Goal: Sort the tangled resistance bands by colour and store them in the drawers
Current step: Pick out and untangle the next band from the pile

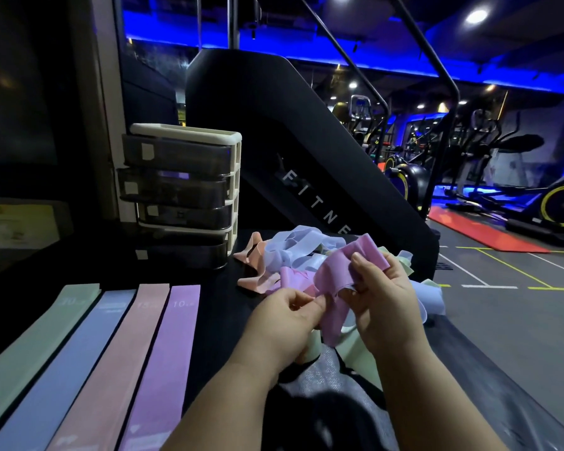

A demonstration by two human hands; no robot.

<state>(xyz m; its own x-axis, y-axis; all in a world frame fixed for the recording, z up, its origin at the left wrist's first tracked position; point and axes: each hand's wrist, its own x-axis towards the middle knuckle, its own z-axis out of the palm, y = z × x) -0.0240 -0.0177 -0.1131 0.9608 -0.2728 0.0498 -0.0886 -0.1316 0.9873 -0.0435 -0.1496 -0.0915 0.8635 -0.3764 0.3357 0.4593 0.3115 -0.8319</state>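
Farther back, a drawer unit [189, 190] is set on the black table [215, 320], and four flat bands [121, 353] are laid side by side at the left. Just before the tangled pile [293, 249], a purple band [336, 275] is pinched by the left hand [284, 320] and the right hand [385, 297].

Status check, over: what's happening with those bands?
Left hand, right hand both pinching purple band. Band raised over tangled pile. Four flat bands lie at left.

A gym: exercise bikes [562, 206] and a red mat [482, 234] lie beyond the fingers [360, 263], to their right.
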